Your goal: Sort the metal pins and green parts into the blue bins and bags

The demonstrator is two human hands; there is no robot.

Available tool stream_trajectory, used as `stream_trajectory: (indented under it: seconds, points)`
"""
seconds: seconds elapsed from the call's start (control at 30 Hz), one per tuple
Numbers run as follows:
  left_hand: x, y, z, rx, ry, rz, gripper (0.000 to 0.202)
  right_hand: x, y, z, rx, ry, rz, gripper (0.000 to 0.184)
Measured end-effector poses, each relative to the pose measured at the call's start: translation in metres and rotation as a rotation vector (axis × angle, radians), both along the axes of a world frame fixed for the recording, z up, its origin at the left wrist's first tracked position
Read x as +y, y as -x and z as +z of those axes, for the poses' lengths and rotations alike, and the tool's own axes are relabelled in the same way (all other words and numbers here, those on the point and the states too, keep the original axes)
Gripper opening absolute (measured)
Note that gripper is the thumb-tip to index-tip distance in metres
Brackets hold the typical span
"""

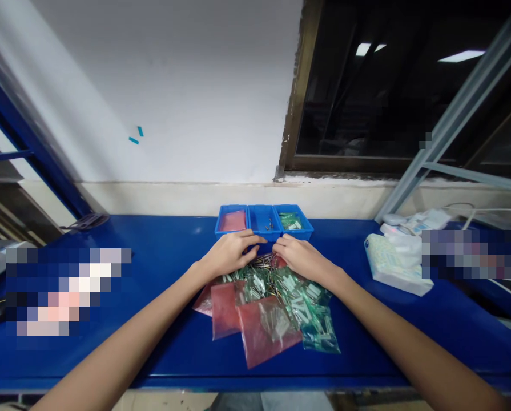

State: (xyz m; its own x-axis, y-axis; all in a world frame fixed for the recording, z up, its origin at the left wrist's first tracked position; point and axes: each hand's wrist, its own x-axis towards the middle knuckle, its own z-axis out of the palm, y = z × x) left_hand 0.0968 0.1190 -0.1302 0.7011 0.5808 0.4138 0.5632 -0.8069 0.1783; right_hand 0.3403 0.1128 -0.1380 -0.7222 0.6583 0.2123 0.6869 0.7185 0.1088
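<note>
Both my hands rest at the far edge of a pile of small plastic bags on a blue table. The bags are red and green and hold small metal pins. My left hand lies palm down with fingers curled toward the middle. My right hand mirrors it, fingertips nearly meeting the left's over loose pins. What the fingertips pinch is too small to make out. Just beyond stand three blue trays: left with red bags, middle with a few pins, right with green bags.
A white wall and a dark window stand behind the table. A white tissue pack and wrapped items lie to the right. A blue frame post rises at the left, a grey metal post at the right. Blurred patches cover both sides.
</note>
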Motion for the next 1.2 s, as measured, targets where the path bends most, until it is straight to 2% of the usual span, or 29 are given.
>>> stream_trajectory:
  seconds: [0.2,0.37,0.5,0.63,0.83,1.03,1.2]
  points:
    - [0.000,0.002,0.001,0.003,-0.016,0.034,0.030,-0.002,-0.003,0.008,0.005,-0.054,-0.059,0.017]
    - [0.003,0.004,0.003,-0.034,-0.037,0.037,0.028,-0.007,-0.001,0.016,0.141,-0.008,-0.172,0.019]
    - [0.000,0.005,0.004,-0.032,-0.017,0.037,0.026,-0.012,0.005,0.013,0.306,0.038,-0.127,0.030]
    - [-0.007,0.005,0.001,-0.040,0.003,0.048,0.026,-0.013,0.011,0.007,0.357,0.043,-0.103,0.042]
    - [-0.013,0.002,-0.002,-0.059,-0.039,0.063,0.026,-0.022,0.018,0.015,0.486,0.093,0.053,0.036]
    - [-0.013,0.003,-0.006,-0.061,-0.078,0.047,0.025,-0.030,0.026,0.018,0.637,0.170,-0.045,0.015]
    - [-0.009,0.009,-0.003,-0.070,-0.037,0.026,0.027,-0.032,0.030,0.012,0.716,0.192,-0.059,0.012]
